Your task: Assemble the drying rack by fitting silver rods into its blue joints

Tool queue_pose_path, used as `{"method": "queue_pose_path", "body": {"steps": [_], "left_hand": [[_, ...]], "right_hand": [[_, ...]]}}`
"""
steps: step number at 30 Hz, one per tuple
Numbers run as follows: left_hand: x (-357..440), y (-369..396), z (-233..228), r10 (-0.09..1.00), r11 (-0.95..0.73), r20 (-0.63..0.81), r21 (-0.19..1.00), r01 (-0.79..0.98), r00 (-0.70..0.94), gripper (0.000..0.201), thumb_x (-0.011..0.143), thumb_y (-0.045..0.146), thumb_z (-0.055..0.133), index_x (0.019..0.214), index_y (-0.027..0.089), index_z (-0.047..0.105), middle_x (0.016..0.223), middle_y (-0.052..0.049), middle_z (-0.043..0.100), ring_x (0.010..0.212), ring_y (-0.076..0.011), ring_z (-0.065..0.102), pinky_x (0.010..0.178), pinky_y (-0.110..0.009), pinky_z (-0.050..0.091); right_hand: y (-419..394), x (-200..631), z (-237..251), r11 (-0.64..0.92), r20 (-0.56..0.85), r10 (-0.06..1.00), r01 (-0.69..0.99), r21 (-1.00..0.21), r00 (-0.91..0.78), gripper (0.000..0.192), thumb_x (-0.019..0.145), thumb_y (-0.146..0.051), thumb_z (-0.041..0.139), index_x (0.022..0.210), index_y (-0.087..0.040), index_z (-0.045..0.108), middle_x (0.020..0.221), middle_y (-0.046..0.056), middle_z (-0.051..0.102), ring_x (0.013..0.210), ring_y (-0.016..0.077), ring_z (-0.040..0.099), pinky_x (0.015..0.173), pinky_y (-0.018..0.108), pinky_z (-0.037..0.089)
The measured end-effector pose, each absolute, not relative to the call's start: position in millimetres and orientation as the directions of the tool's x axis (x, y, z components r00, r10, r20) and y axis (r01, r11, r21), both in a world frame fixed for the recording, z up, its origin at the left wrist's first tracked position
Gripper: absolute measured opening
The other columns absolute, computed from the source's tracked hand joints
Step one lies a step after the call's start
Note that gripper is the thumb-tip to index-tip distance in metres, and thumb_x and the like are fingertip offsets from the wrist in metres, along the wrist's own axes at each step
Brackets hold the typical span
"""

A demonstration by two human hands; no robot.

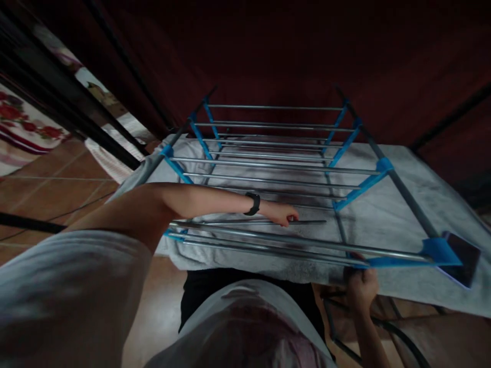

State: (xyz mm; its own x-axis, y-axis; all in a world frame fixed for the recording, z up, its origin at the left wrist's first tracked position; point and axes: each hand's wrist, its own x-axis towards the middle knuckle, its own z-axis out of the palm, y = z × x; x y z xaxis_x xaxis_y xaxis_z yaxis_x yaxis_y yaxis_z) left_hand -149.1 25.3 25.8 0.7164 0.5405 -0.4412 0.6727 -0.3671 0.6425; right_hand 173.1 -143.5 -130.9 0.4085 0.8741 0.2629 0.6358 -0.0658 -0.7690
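A rack (276,166) of thin metal rods joined by blue plastic brackets (384,165) lies across a grey cloth-covered surface. My left hand (283,213), with a black band on its wrist, reaches in over the front bars. Its fingers are closed round a loose metal rod (312,222), whose right end sticks out past the hand. At the front right, my right hand (361,287) is closed at the lower end of a dark frame tube (339,227), just beneath the front blue bracket (399,261). Its fingertips are partly hidden behind the bracket and bars.
A phone or tablet-like flat dark object (460,258) lies by the rack's right corner. Behind hangs a dark red curtain (268,56). Black posts (111,125) stand at left, with tiled floor (57,189) beyond. A chair-like dark tube frame (402,340) is at lower right.
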Motion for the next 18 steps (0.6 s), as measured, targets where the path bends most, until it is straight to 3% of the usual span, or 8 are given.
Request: {"method": "queue_pose_path", "body": {"steps": [5,12,18], "left_hand": [[-152.2,24.6,22.8,0.535,-0.39,-0.418,0.649,0.653,0.734,0.042,0.076,0.002,0.062,0.116,0.01,0.07,0.095,-0.002,0.074,0.086,-0.0151,0.065,0.075,-0.023,0.047],[-150.9,14.3,12.3,0.508,-0.501,-0.394,0.589,0.635,0.766,0.036,0.079,0.003,0.063,0.112,0.013,0.074,0.09,-0.003,0.074,0.077,-0.0159,0.062,0.071,-0.024,0.045],[-151.6,25.5,-2.2,0.571,-0.501,-0.424,0.499,0.707,0.703,0.04,0.076,0.0,0.063,0.111,0.016,0.073,0.094,-0.003,0.074,0.085,-0.0173,0.063,0.074,-0.024,0.046]], "right_hand": [[-144.7,176.6,-131.2,-0.044,0.314,0.866,0.686,-0.726,0.389,0.043,0.08,-0.034,0.04,0.102,-0.015,0.07,0.099,0.013,0.063,0.099,0.0321,0.059,0.093,0.051,0.045],[-148.6,169.7,-129.3,-0.019,0.316,0.879,0.687,-0.727,0.358,0.043,0.082,-0.04,0.047,0.115,-0.017,0.063,0.111,0.012,0.057,0.107,0.0319,0.053,0.099,0.052,0.041],[-162.4,152.3,-127.3,-0.07,0.272,0.869,0.648,-0.758,0.413,0.03,0.082,-0.043,0.052,0.103,-0.021,0.05,0.098,0.005,0.044,0.098,0.0274,0.044,0.097,0.049,0.039]]}}
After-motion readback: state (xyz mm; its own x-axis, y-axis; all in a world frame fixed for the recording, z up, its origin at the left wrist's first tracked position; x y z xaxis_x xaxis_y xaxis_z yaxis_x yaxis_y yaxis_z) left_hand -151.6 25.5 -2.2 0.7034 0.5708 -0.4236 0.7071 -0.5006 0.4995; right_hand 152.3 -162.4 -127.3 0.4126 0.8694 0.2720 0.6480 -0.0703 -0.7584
